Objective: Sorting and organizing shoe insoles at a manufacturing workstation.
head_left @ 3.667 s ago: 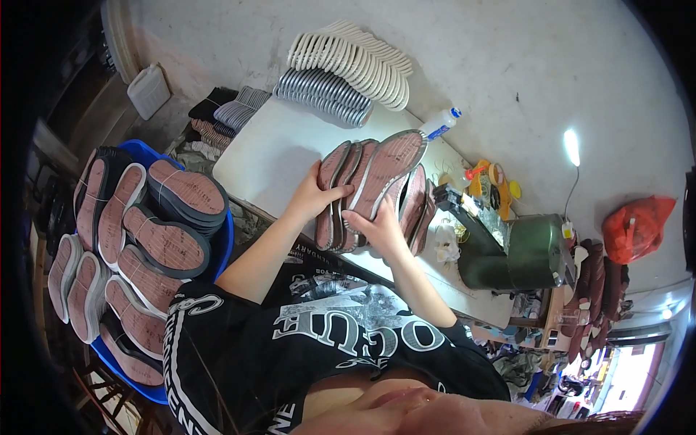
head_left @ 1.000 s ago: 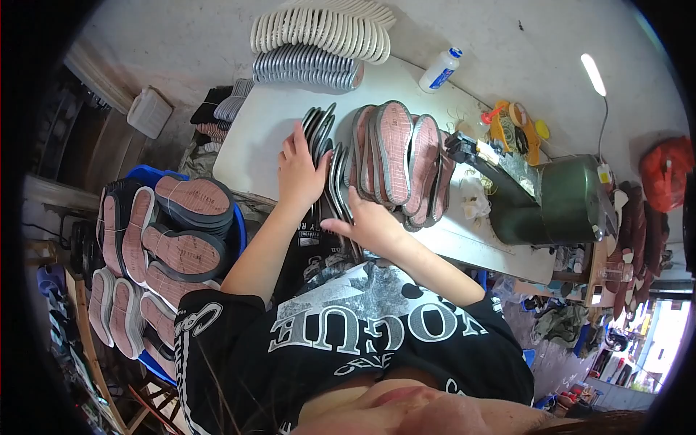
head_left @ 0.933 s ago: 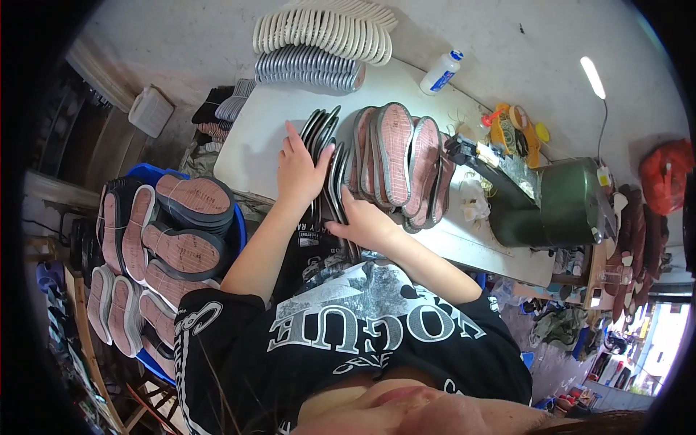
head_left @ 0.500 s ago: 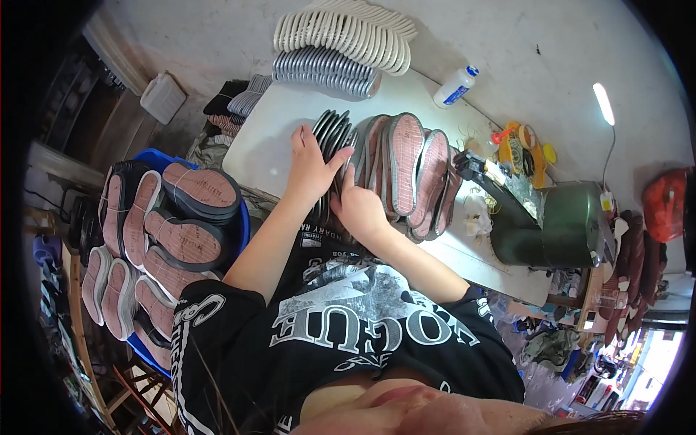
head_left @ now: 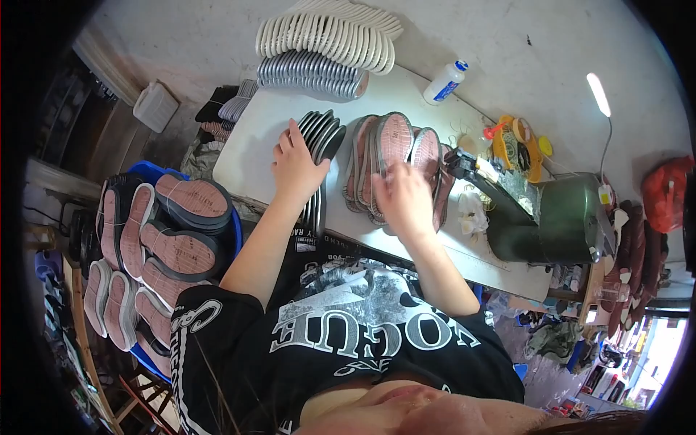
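Observation:
A row of black shoe soles (head_left: 326, 138) leans together on the white table. My left hand (head_left: 296, 165) rests against the left side of this row, its fingers stretched and its thumb spread toward the soles. To the right lies a pile of pinkish-brown soles with grey rims (head_left: 395, 138), printed on their faces. My right hand (head_left: 407, 203) is over the near part of that pile; its fingers are smeared by motion, so whether they grip a sole cannot be made out.
Rows of cream soles (head_left: 326, 36) and grey soles (head_left: 312, 76) stand at the table's back, near a white bottle (head_left: 446, 82). A dark green sewing machine (head_left: 554, 221) occupies the right side. A blue tub (head_left: 235, 232) full of soles is at the left.
My right hand has left the black soles and moved right, over the pinkish-brown pile. My left hand stays at the black row. The whole view has shifted slightly.

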The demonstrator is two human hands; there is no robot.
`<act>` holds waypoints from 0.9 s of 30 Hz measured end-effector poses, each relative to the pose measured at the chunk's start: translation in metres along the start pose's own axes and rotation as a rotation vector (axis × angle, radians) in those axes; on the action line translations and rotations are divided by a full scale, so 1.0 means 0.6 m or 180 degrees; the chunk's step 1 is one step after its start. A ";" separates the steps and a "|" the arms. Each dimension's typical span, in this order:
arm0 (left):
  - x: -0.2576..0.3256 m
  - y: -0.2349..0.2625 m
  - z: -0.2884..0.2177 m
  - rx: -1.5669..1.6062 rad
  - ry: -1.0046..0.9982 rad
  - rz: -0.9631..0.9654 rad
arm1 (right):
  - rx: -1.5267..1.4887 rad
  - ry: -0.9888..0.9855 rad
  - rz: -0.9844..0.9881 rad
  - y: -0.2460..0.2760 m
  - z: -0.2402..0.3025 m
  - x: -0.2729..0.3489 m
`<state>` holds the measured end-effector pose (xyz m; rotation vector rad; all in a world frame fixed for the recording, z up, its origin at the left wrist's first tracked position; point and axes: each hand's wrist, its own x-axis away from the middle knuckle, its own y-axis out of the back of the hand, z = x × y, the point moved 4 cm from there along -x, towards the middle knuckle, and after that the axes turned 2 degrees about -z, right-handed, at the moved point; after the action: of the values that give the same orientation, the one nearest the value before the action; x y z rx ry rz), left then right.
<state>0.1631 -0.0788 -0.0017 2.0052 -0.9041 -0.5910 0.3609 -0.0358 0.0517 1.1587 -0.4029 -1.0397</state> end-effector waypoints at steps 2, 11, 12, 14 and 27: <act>-0.003 -0.011 -0.001 0.0246 -0.0135 -0.0091 | 0.0986 0.0067 -0.0494 -0.015 -0.029 0.001; -0.005 -0.017 0.000 0.0128 -0.0235 -0.0123 | -0.0292 0.0336 -0.0501 -0.119 -0.011 0.007; -0.005 -0.018 0.006 0.0235 -0.0249 -0.0161 | -0.0484 0.0285 -0.0550 -0.124 -0.019 0.010; -0.001 -0.012 0.003 0.0241 -0.0226 -0.0127 | -0.0357 0.0242 -0.0437 -0.115 -0.012 0.010; -0.006 -0.003 0.014 0.0416 -0.0306 -0.0303 | -0.2025 -0.0652 -0.0284 -0.150 0.015 -0.051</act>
<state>0.1558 -0.0797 -0.0076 2.1620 -0.9293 -0.7025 0.2977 -0.0181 -0.0172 0.5067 -0.1558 -1.2504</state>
